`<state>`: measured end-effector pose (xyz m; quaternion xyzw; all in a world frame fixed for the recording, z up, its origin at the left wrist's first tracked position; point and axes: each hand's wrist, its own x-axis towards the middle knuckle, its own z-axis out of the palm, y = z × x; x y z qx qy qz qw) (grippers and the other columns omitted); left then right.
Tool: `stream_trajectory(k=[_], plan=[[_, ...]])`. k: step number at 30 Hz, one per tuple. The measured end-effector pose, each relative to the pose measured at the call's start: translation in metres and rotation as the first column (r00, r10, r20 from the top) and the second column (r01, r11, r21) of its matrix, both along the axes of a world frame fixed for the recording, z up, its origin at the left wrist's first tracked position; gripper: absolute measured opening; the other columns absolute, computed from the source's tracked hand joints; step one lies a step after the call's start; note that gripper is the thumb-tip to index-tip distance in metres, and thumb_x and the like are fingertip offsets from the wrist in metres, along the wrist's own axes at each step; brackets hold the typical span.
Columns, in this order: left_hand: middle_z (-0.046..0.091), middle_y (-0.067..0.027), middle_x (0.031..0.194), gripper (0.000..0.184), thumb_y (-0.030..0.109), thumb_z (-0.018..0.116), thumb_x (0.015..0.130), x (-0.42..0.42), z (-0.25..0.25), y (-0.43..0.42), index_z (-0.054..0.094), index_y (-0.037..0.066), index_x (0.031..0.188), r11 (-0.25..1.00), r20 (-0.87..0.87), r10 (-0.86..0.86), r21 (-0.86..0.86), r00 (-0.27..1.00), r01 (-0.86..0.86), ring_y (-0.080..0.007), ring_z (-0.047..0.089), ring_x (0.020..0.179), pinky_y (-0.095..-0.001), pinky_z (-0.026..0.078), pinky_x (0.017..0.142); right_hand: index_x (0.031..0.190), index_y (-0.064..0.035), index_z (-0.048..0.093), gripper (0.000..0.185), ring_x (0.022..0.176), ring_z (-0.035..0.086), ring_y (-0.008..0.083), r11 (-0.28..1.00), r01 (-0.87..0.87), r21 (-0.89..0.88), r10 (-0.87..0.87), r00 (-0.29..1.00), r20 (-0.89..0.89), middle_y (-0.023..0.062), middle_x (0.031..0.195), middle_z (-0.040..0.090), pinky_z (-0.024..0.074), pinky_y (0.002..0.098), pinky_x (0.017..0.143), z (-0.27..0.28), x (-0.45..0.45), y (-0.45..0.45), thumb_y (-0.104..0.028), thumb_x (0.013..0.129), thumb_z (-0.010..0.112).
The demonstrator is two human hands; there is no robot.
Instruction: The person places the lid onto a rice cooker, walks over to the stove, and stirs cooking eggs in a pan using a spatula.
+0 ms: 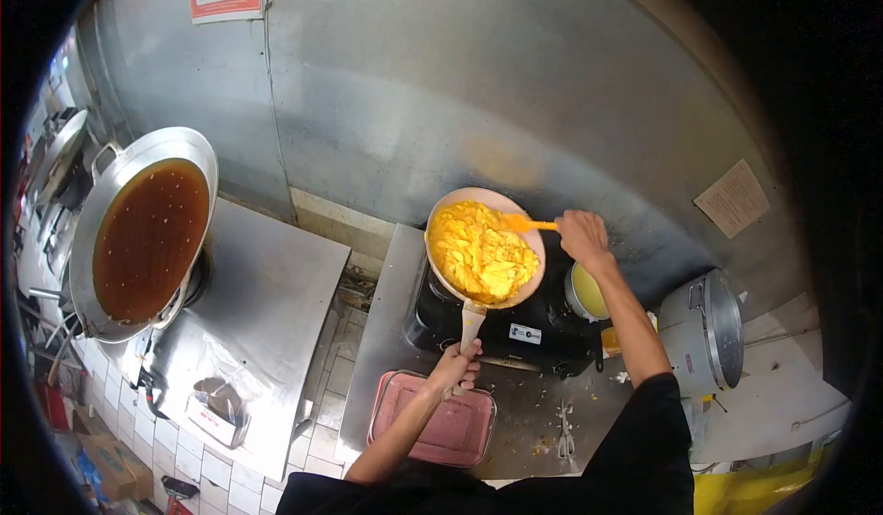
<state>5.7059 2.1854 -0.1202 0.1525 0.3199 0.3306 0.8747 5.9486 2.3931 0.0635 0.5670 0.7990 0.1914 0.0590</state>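
My left hand (454,369) is wrapped round the pale handle (472,324) of a frying pan (532,287). Yellow scrambled eggs (478,250) fill most of the pan, which sits over a black gas stove (441,320). In my right hand (583,235) is an orange spatula (529,223), its head at the right side of the eggs. Just below my right wrist, a small pot (586,292) of yellow liquid stands on the stove's right side.
A large wok (208,156) of brown liquid stands on the left. A pink-lidded container (432,420) and metal tongs (566,437) lie in front of the stove. At right is a big lidded pot (713,331). A metal wall (386,83) rises behind.
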Motion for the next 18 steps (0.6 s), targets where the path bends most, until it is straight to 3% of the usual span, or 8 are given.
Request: stream_trajectory(k=[2,3,10,12,18], plan=[[0.030,0.0060,0.064,0.035,0.043,0.058,0.100,0.000,0.006,-0.002,0.044,0.011,0.096,1.000,-0.043,0.001,-0.002,0.999,-0.002,-0.0044,0.025,0.048,-0.0232,0.022,0.041,0.085,-0.0088,0.075,0.008,0.079,0.068,0.0351,0.996,0.038,0.077,-0.042,0.998,0.045,0.0150,0.082,0.068,0.0537,0.0464,0.072,-0.035,0.021,0.052,-0.010,0.082,0.067],[0.031,0.0059,0.064,0.035,0.043,0.058,0.101,-0.001,0.008,-0.001,0.044,0.010,0.096,1.000,-0.065,0.007,-0.001,0.998,-0.007,-0.0044,0.025,0.048,-0.0232,0.022,0.040,0.089,-0.0101,0.076,0.011,0.083,0.069,0.0349,0.997,0.043,0.066,-0.042,0.999,-0.017,0.0144,0.086,0.069,0.0536,0.0459,0.074,-0.047,0.024,0.073,-0.012,0.083,0.066],[0.032,0.0051,0.064,0.034,0.041,0.057,0.102,0.000,0.001,0.002,0.044,0.010,0.096,0.999,-0.029,-0.027,-0.023,0.999,0.027,-0.0045,0.027,0.047,-0.0231,0.023,0.039,0.111,-0.0165,0.070,0.030,0.103,0.061,0.0252,0.958,-0.255,-0.134,0.257,0.966,0.000,0.0062,0.101,0.064,0.0405,0.0430,0.092,-0.105,-0.027,0.141,-0.002,0.088,0.058],[0.032,0.0051,0.064,0.033,0.040,0.057,0.102,-0.006,0.015,0.004,0.044,0.010,0.096,1.000,-0.065,-0.013,-0.018,0.998,0.011,-0.0043,0.027,0.047,-0.0232,0.023,0.039,0.112,-0.0171,0.069,0.033,0.102,0.059,0.0236,0.905,-0.366,-0.216,0.371,0.928,-0.016,0.0052,0.100,0.062,0.0371,0.0416,0.093,-0.103,-0.022,0.140,0.001,0.088,0.056],[0.032,0.0051,0.065,0.031,0.039,0.055,0.103,-0.004,0.007,0.003,0.044,0.010,0.097,1.000,-0.013,-0.015,-0.016,1.000,0.015,-0.0042,0.027,0.047,-0.0232,0.023,0.039,0.109,-0.0152,0.068,0.032,0.096,0.058,0.0215,0.820,-0.410,-0.399,0.467,0.882,0.052,0.0050,0.093,0.060,0.0369,0.0387,0.090,-0.033,-0.007,0.077,0.001,0.083,0.058]])
